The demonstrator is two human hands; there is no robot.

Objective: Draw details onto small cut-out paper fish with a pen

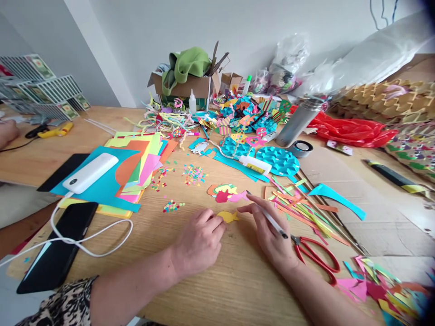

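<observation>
My left hand has its fingers closed on the left end of a yellow paper fish, which lies low over the wooden table. In my right hand is a slim white pen with a dark end, slanting across the fingers. The right index fingertip is close to the fish's tail. Just beyond both hands rests a small pile of cut paper fish, among them a dark pink fish and a light pink fish. Red-handled scissors lie beside my right wrist.
Coloured paper sheets, a white power bank and a black phone are at left. Glue bottle, blue disc and steel flask stand or lie beyond. Paper strips spread right. Another person's hand shows far left.
</observation>
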